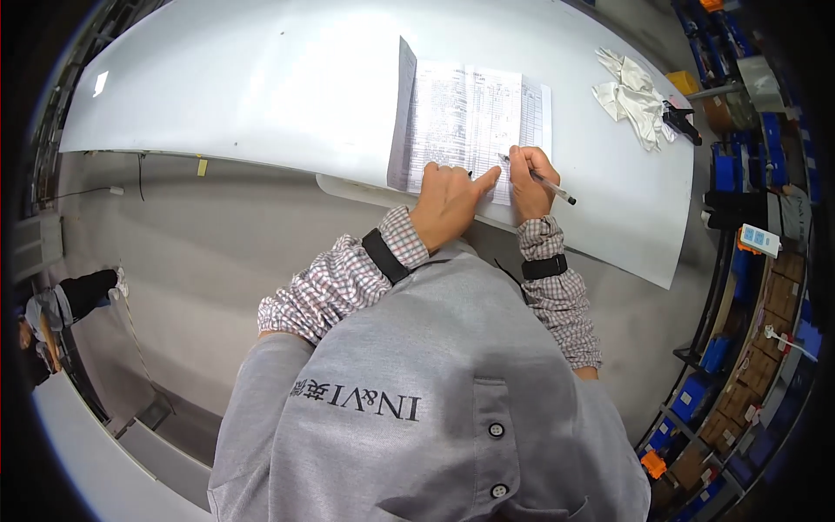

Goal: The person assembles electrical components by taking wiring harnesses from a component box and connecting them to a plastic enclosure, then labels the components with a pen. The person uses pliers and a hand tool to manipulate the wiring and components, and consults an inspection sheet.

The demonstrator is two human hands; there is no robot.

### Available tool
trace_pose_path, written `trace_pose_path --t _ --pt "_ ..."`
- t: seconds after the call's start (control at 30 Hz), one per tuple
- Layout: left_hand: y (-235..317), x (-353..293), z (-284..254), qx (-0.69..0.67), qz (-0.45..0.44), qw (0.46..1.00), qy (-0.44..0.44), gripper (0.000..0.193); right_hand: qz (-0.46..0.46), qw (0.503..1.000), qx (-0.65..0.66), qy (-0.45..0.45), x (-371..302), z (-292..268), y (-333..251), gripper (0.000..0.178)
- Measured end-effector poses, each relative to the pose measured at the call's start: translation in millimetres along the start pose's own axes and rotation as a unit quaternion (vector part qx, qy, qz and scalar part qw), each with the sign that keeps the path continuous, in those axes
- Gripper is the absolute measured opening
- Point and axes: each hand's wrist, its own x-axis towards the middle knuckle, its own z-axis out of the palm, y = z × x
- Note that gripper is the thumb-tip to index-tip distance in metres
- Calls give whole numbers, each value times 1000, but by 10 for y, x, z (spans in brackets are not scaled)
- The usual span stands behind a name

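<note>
Printed sheets with ruled tables lie on the white table, and a grey flap stands up along their left side. My left hand rests on the lower part of the sheets, holding nothing, with one digit stretched out to the right. Closed around a pen with a clear barrel and dark end, my right hand sits at the sheets' lower right. The pen's tip is close to the paper; whether it touches I cannot tell.
White gloves lie crumpled on the table's right, beside a black clamp. The white table has its near edge just before me. Shelves with blue bins and boxes run along the right. Another person is at the far left.
</note>
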Motion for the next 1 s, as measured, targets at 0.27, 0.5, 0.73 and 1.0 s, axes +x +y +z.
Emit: trace_pose_path --t 0.27,0.5,0.73,1.0 --pt "-25 -1 -19 -29 1 1000 -10 49 -6 1000 -26 7 -4 21 -37 19" --pt "-7 -6 -41 -18 -8 1000 -11 46 -7 999 -39 26 -9 15 -16 19" --pt "-36 -1 4 16 3 1000 -22 52 16 998 -25 51 38 -5 15 18" --pt "-28 12 -71 -9 2 1000 -19 48 -41 994 -88 42 23 33 -30 16"
